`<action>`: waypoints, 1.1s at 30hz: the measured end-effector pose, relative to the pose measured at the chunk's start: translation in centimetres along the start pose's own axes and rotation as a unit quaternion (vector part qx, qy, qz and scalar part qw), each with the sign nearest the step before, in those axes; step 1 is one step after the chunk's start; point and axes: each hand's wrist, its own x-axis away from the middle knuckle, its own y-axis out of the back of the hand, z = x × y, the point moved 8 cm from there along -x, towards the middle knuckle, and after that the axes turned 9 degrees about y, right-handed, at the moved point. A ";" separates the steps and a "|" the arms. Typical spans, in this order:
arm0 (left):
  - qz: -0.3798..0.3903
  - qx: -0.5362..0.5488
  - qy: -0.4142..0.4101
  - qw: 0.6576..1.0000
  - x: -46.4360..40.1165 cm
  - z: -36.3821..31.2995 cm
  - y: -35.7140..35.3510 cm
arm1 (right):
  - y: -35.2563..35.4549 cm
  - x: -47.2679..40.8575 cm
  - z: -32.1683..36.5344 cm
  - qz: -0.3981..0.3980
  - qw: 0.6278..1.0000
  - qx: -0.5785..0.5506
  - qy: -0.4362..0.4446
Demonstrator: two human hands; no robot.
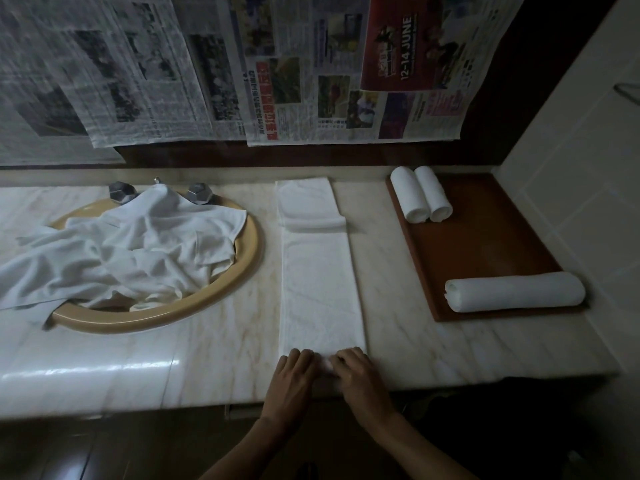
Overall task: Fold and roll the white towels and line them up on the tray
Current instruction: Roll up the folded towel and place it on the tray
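Towel strip (317, 289) near end under left hand (292, 375), right hand (356, 372).

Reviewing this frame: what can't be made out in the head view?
- Near end of the folded towel: covered by the left hand and right hand, so how far it is rolled is unclear.
- Sink bowl and spout: buried under the towel pile.
- Newspaper small print: too small and dim to read.
- Left end of the countertop: cut off by the frame edge.
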 end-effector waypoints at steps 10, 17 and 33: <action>0.037 -0.006 -0.005 0.999 -2.3 0.5 1.6 | -0.1 -0.6 -0.3 -0.016 0.999 -0.029 -0.016; -0.027 0.131 0.034 0.990 2.1 -1.0 0.8 | -0.6 -0.1 0.3 0.019 0.998 -0.053 -0.040; -0.014 0.058 0.030 0.998 -1.9 -0.7 2.0 | -0.7 2.3 1.9 -0.092 0.992 0.085 0.009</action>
